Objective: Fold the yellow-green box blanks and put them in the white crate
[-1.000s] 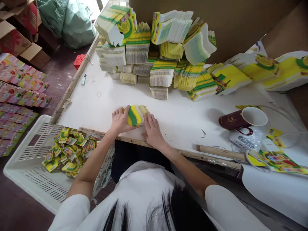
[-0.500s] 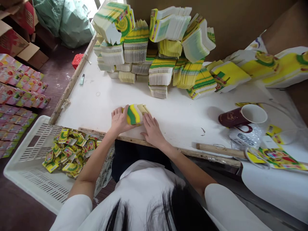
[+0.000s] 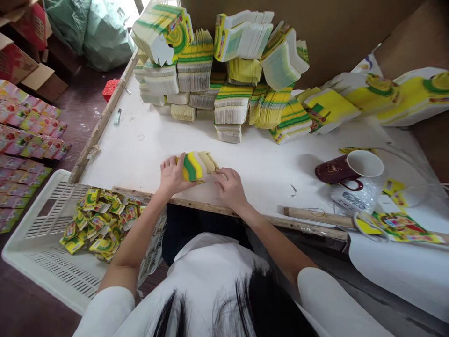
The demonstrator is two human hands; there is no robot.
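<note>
Flat on the white tabletop lies a small yellow, green and white striped carton (image 3: 194,164), possibly several in a stack, with a beige end toward the right. My left hand (image 3: 171,175) grips its left end, thumb across the top and fingers behind. At the carton's right end, my right hand (image 3: 230,188) has its fingers bent and pressed together on the edge; its fingertips are partly hidden. Behind both hands stand stacks of flat striped cartons (image 3: 231,104) in the same colours.
A white plastic crate (image 3: 38,274) with many small yellow-green packets (image 3: 98,222) stands below the table's left edge. On the right are a maroon mug (image 3: 331,171), bubble wrap (image 3: 365,194) and a wooden stick (image 3: 315,216). Large printed bags (image 3: 414,100) lie at back right.
My right hand has slid slightly right, from lying over the carton's right end to curled fingers at its edge, showing more of the beige part. My left hand keeps its grip.
</note>
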